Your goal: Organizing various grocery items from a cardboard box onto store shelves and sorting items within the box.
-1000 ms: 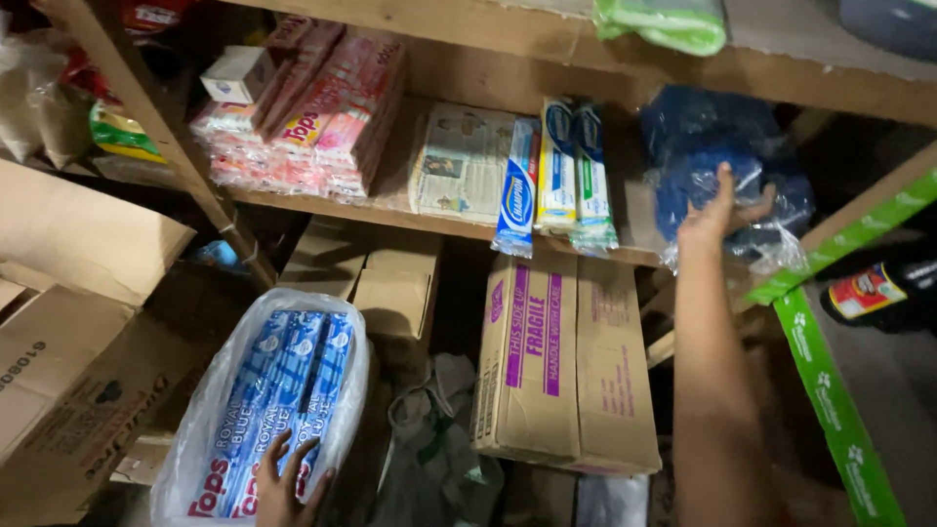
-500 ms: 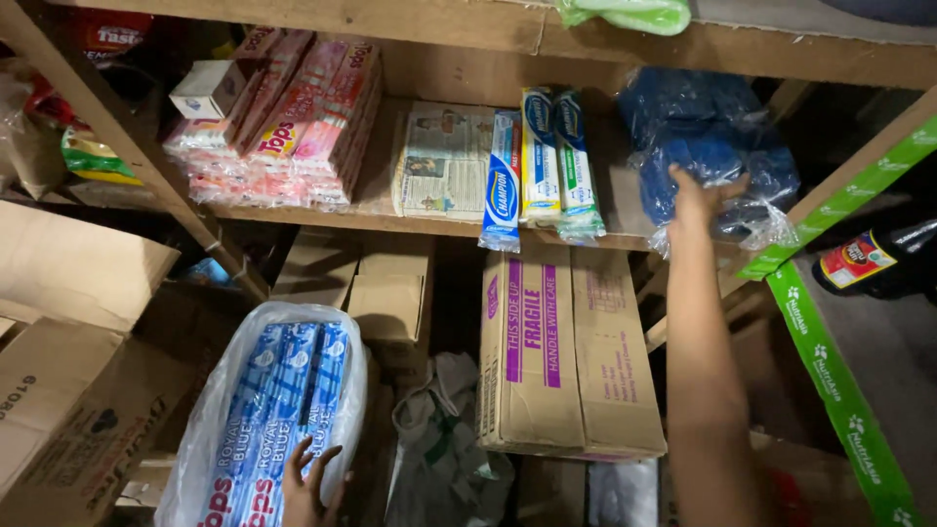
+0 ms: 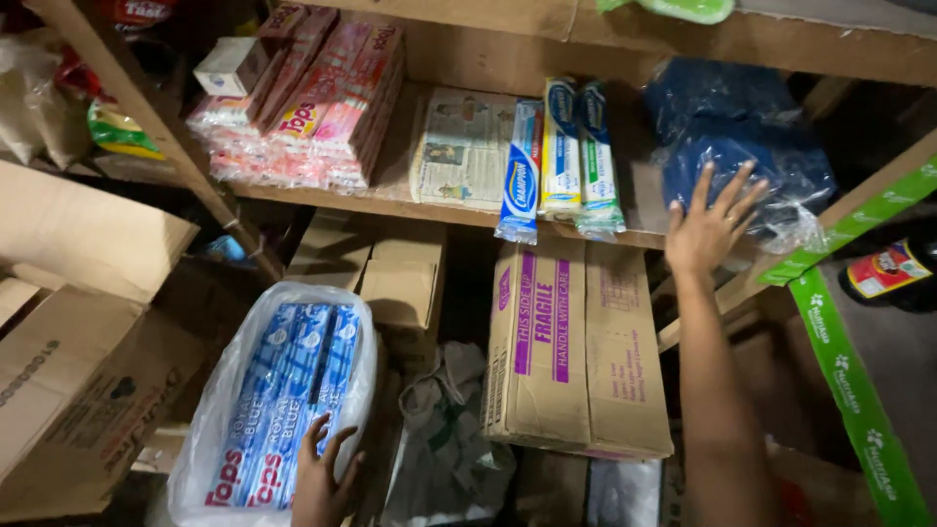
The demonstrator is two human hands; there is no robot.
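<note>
My right hand point(image 3: 708, 224) is stretched out with fingers spread, pressing against a clear plastic bag of dark blue packs point(image 3: 742, 146) at the right end of the wooden shelf point(image 3: 429, 207). My left hand point(image 3: 320, 478) rests low at the bottom edge, fingers apart on a clear plastic bag of long blue soap bars point(image 3: 283, 390) that stands upright on the floor. Three blue and white bar packs point(image 3: 561, 156) lean on the shelf between the two hands, beside a folded newspaper point(image 3: 461, 146).
Pink wrapped packs point(image 3: 312, 107) are stacked at the shelf's left. A tall cardboard carton point(image 3: 576, 351) stands under the shelf. Open brown boxes point(image 3: 78, 332) sit at the left. A green taped post point(image 3: 849, 361) runs down the right, with a dark bottle point(image 3: 893, 268) behind it.
My right hand has drawn slightly back and down on the dark blue bag, its fingers spreading wider. My left hand stays on the soap bag. The view has shifted a little.
</note>
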